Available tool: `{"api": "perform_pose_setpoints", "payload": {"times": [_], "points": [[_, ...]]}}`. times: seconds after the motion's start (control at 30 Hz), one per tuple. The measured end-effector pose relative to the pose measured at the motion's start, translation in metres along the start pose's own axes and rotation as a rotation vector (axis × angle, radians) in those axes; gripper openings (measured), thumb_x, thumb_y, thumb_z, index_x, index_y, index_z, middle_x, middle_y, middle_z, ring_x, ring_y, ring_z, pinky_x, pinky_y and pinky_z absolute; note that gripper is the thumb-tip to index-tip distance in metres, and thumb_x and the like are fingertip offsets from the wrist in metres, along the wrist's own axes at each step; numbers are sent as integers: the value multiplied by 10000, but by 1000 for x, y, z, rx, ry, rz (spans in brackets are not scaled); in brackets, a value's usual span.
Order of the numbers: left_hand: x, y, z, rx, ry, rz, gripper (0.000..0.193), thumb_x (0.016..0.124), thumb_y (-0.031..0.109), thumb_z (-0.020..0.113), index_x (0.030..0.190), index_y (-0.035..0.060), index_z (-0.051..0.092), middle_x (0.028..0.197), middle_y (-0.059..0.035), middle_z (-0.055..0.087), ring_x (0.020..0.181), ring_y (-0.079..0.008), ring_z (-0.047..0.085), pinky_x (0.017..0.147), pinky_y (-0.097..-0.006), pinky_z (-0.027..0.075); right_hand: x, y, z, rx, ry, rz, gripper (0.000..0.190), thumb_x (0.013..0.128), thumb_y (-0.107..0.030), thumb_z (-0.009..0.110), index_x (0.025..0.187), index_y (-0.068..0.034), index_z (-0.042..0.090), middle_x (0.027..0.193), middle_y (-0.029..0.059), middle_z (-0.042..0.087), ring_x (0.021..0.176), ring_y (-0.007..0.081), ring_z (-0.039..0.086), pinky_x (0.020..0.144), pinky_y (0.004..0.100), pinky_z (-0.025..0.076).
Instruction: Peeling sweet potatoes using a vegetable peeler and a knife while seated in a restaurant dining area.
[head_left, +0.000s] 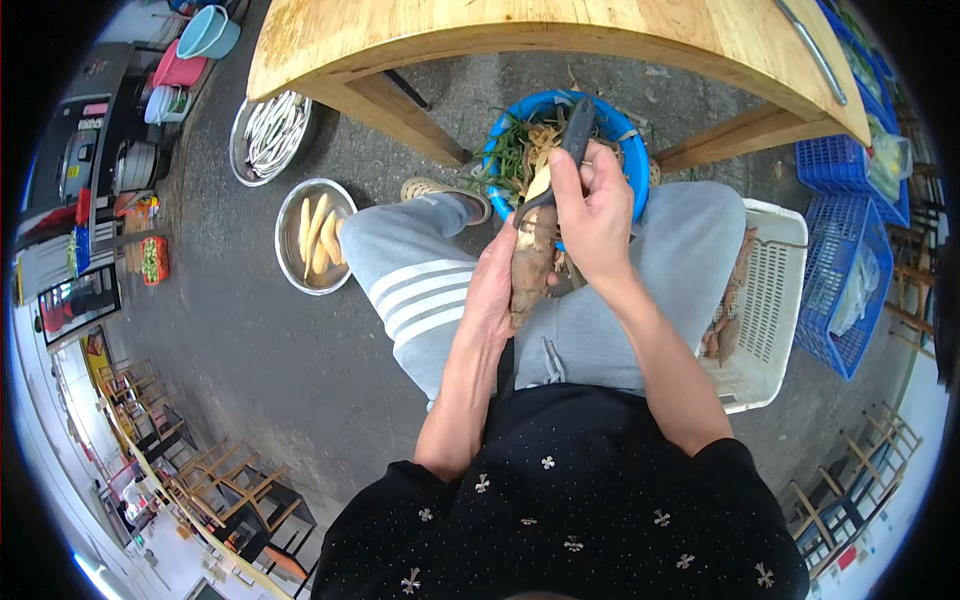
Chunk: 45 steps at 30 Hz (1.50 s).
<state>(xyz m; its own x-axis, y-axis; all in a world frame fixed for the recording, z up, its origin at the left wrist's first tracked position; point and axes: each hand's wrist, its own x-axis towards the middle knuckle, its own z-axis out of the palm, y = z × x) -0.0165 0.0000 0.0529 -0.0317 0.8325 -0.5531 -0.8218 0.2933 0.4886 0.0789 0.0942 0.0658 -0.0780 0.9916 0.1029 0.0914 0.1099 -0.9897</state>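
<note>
My left hand (493, 281) grips a brown, rough-skinned root tuber (531, 274), its lower part unpeeled and its upper part showing pale flesh. In my right hand (596, 206) is a peeler with a dark handle (577, 127); its head rests on the tuber. Beneath both hands, a blue plastic basin (637, 161) holds peelings and green plant scraps. Peeled yellowish tubers (319, 232) lie in a steel bowl (283, 259) on the floor to the left.
Long silvery-white pieces (276, 131) fill another steel bowl (238, 150). A wooden table (525, 26) stands ahead. To the right are a white plastic basket (780, 300) with unpeeled tubers (727, 322) and blue crates (840, 292). Buckets (210, 34) stand at the upper left.
</note>
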Motion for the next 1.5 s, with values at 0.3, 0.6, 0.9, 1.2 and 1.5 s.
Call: {"api": "perform_pose_setpoints", "payload": {"times": [0.3, 0.6, 0.9, 1.2, 1.5], "points": [[-14, 4, 2, 20, 8, -4, 455, 1033, 424, 462, 1267, 44, 551, 1061, -104, 654, 858, -172, 596, 591, -302, 503, 60, 76, -25, -184, 230, -39, 290, 949, -259, 633, 939, 23, 568, 569, 80, 586, 481, 190, 546, 479, 366, 410], [-8, 6, 0, -23, 52, -22, 492, 1018, 419, 459, 1276, 10, 544, 1068, -116, 656, 856, -187, 651, 693, -328, 579, 37, 26, -31, -127, 118, 69, 287, 989, -300, 584, 1014, -16, 552, 655, 34, 593, 561, 158, 567, 527, 302, 451], [-1, -2, -13, -36, -145, -92, 501, 1037, 454, 378, 1182, 17, 575, 972, -119, 668, 748, -178, 621, 580, -311, 515, -26, -20, -4, 174, -55, 60, 210, 975, -189, 620, 1032, -10, 526, 727, 30, 658, 572, 43, 542, 487, 231, 422], [-12, 0, 2, 117, 14, -47, 437, 1064, 402, 355, 1120, 34, 583, 892, -69, 639, 709, -143, 607, 526, -280, 512, -6, -16, -3, -123, -40, -88, 227, 972, -132, 625, 1090, 40, 536, 724, -1, 599, 635, 12, 485, 526, 209, 398], [-15, -6, -9, 50, 60, -74, 425, 1047, 411, 399, 1239, 58, 537, 1015, -88, 623, 779, -168, 589, 531, -275, 504, 46, 40, 1, -176, 79, -83, 271, 980, -247, 623, 998, 21, 585, 617, -2, 585, 531, 51, 481, 474, 257, 371]]}}
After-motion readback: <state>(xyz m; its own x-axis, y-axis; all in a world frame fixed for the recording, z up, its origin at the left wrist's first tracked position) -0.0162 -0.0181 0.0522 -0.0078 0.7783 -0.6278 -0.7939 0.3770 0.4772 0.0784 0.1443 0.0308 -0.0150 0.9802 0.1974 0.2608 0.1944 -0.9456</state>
